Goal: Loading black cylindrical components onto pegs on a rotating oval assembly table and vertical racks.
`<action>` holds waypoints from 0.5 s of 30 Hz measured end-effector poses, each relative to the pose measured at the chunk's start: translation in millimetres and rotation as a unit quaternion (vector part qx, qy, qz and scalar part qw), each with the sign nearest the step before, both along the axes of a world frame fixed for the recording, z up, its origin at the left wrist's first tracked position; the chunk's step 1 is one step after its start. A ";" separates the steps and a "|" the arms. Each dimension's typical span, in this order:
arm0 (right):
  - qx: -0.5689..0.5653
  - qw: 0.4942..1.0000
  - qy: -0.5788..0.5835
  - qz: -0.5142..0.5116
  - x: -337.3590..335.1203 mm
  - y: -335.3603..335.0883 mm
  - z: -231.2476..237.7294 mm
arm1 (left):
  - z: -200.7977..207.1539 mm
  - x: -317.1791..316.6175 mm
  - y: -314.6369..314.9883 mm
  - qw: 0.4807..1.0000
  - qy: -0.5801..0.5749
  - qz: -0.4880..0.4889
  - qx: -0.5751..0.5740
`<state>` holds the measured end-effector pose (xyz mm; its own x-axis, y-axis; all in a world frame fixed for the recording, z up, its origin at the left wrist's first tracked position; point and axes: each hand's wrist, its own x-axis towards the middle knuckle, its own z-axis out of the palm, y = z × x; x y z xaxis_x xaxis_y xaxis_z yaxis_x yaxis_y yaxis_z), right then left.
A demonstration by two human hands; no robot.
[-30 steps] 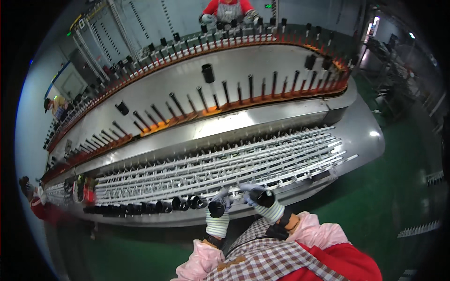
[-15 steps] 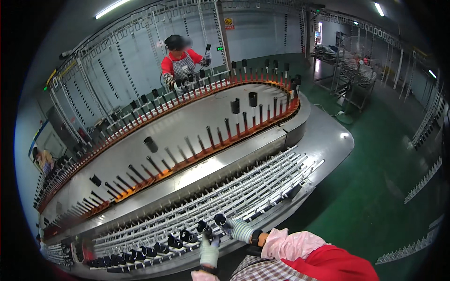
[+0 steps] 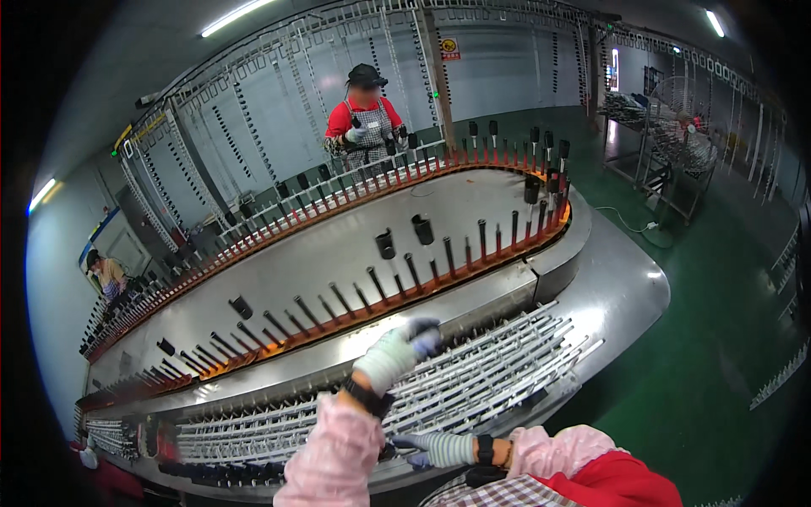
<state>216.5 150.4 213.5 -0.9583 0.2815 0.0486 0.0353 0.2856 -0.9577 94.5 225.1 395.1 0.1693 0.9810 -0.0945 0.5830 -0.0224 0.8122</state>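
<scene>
My left hand (image 3: pixel 394 353), in a pale glove with bluish fingertips, reaches over the metal racks (image 3: pixel 481 363) toward the inner edge of the conveyor table. Its fingers are stretched and slightly blurred, with nothing visible in them. Close to my body, my right hand (image 3: pixel 443 449), in a striped glove, lies low at the racks' near edge, fingers extended and apart. A dark rounded part (image 3: pixel 387 452) sits beside its fingertips. More black cup-shaped parts (image 3: pixel 253 473) line the near edge; my left sleeve hides some of that row.
An oval conveyor (image 3: pixel 355 313) carries upright spindles, some capped with black cylinders (image 3: pixel 421 229). A co-worker (image 3: pixel 365 127) in red stands across it; another person (image 3: pixel 107 275) is at far left. Loaded carts (image 3: pixel 659 144) stand at back right on the green floor (image 3: pixel 710 321).
My left hand has left the black cups and moved forward over the racks. My right hand has drawn lower, off the cup it was at. The capped spindles have shifted left.
</scene>
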 end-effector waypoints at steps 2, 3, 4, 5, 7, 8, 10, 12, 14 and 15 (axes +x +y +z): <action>0.005 1.000 0.028 -0.004 26.8 33.4 -7.0 | -69.2 -11.0 99.0 0.993 -0.099 0.065 -0.014; -0.006 0.998 0.026 -0.052 45.2 52.2 -2.6 | -90.5 -20.2 145.9 0.988 -0.100 0.112 -0.044; -0.016 0.994 0.025 -0.102 67.3 76.3 7.4 | -124.7 -27.4 178.6 0.971 -0.165 0.165 0.046; -0.043 0.990 0.034 -0.133 85.7 99.1 14.3 | -156.1 -46.3 206.9 0.956 -0.018 0.276 0.097; -0.054 0.975 0.067 -0.203 117.8 148.0 28.1 | -204.4 -83.9 245.4 0.828 0.179 0.437 0.303; -0.042 0.969 0.092 -0.227 124.2 168.8 35.1 | -222.3 -137.0 247.7 0.873 -0.039 0.454 0.177; 0.009 0.947 0.080 -0.312 157.2 229.3 32.3 | -212.2 -151.6 254.9 0.869 -0.039 0.481 0.106; 0.007 0.883 0.061 -0.466 238.6 291.6 11.0 | -143.4 -22.7 290.3 0.845 -0.233 0.479 0.045; 0.087 0.863 0.006 -0.497 236.5 331.9 30.4 | -125.1 -47.7 262.0 0.828 -0.248 0.449 0.228; 0.085 0.854 0.020 -0.513 233.2 351.6 32.1 | -113.7 -55.4 250.7 0.837 -0.238 0.427 0.245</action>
<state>449.7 502.1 245.6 -0.2073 0.9580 0.1984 0.3193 0.2579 -0.9119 39.2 475.8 281.3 -0.7092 0.6653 0.2330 0.1692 -0.1602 0.9725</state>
